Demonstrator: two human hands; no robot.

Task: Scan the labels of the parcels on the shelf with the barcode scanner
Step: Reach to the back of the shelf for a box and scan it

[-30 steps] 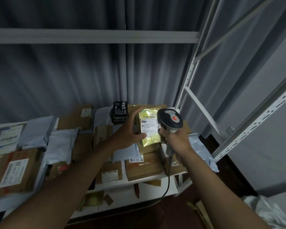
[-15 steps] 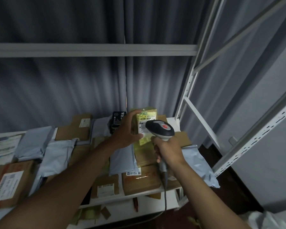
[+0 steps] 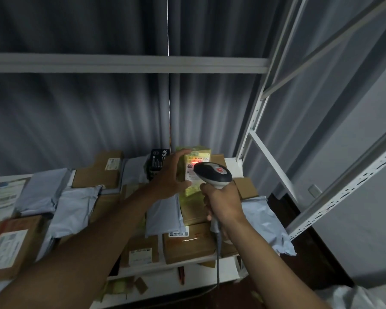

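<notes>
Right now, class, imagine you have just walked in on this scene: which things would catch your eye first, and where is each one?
First, the red scan light glowing on the white label of the yellow parcel, which the left hand holds upright at the centre. Next, the grey barcode scanner gripped by the right hand, aimed at that label. Below them, brown boxes and grey mailer bags crowd the white shelf.
</notes>
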